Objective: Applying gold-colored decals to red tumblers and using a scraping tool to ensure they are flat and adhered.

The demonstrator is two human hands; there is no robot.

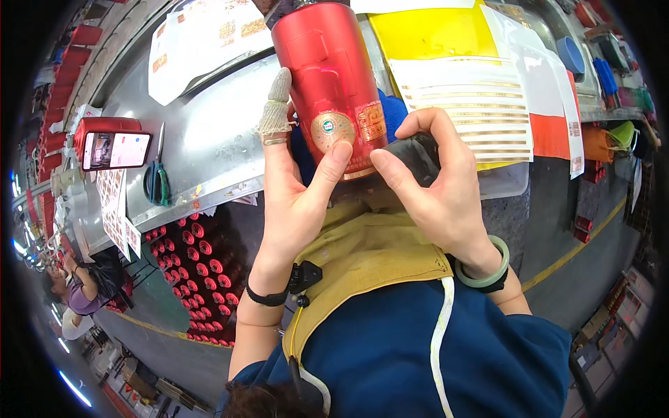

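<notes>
A shiny red metal canister lies tilted at the table's near edge, its lower end toward me. A round gold sticker and a gold square label sit on its side near that end. My left hand grips the canister from the left, thumb beside the round sticker. A grey knit cover wraps the index finger. In my right hand is a dark, smooth pad-like piece, its exact kind unclear. The right thumb tip touches the canister's lower right edge. Blue cloth shows behind the canister.
On the metal table lie a phone leaning on a red canister, scissors and sticker sheets. Gold-striped strips rest on a yellow sheet at right. Rows of red canisters stand below left; another person sits beyond.
</notes>
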